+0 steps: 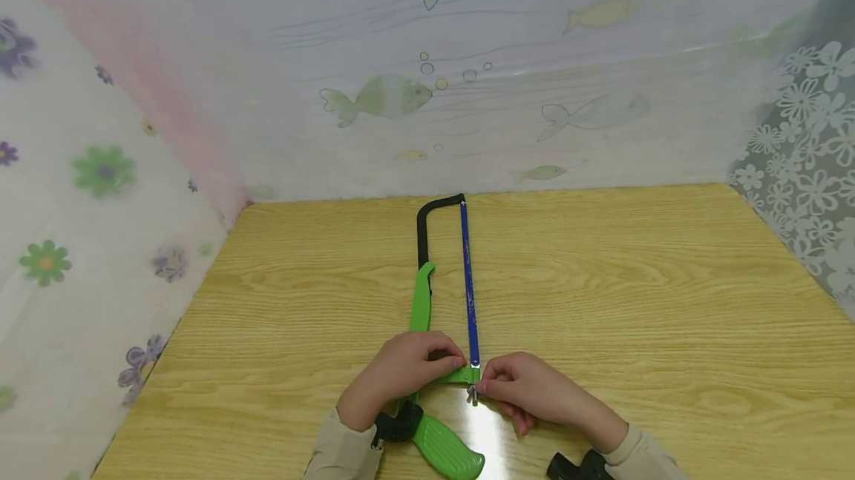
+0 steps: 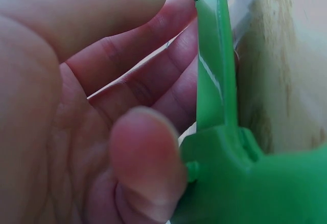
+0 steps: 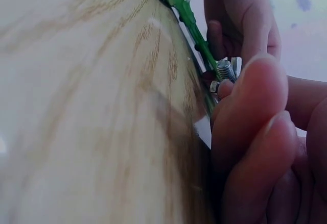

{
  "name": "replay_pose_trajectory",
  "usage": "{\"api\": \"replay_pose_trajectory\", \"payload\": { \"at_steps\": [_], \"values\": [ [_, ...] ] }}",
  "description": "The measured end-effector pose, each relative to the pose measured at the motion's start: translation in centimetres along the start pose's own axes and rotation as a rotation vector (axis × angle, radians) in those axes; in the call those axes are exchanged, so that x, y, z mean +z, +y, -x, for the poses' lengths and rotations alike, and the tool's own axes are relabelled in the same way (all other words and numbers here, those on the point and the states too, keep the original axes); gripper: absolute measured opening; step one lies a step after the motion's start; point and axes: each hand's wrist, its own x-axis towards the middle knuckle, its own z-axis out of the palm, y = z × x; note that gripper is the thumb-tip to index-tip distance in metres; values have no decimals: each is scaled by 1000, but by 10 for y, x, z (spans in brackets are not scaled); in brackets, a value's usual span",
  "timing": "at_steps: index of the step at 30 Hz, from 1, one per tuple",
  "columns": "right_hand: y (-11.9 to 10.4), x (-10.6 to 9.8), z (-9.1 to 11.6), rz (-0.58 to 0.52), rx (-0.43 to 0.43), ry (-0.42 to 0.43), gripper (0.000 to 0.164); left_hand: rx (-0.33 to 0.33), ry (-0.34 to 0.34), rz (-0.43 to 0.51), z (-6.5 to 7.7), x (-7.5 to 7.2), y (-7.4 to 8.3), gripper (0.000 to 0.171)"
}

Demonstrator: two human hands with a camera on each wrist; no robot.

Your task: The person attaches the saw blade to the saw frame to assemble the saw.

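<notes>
A hacksaw (image 1: 421, 298) lies on the table with its black frame end pointing away and its green handle (image 1: 450, 450) toward me. Its blue blade (image 1: 470, 280) runs along the right side. My left hand (image 1: 407, 369) holds the green frame near the blade's near end; in the left wrist view its fingers pass behind the green frame (image 2: 210, 66). At that end, the thumb and forefinger of my right hand (image 1: 537, 387) pinch a silver wing nut (image 1: 472, 394). The right wrist view shows the threaded bolt (image 3: 225, 70) just beyond the right fingertips.
The wood-grain table (image 1: 634, 280) spreads out on both sides of the saw. A fish-patterned sheet (image 1: 494, 131) hangs behind it, and flower-patterned sheets (image 1: 100, 242) stand at the sides. Black wrist straps (image 1: 398, 424) sit at both sleeves.
</notes>
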Motion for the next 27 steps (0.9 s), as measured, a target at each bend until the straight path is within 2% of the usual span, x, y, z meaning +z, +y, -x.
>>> {"api": "replay_pose_trajectory", "payload": {
  "at_steps": [27],
  "values": [
    [0,1,0,24,19,6,40,11,-5,8,0,1,-2,17]
  ]
}}
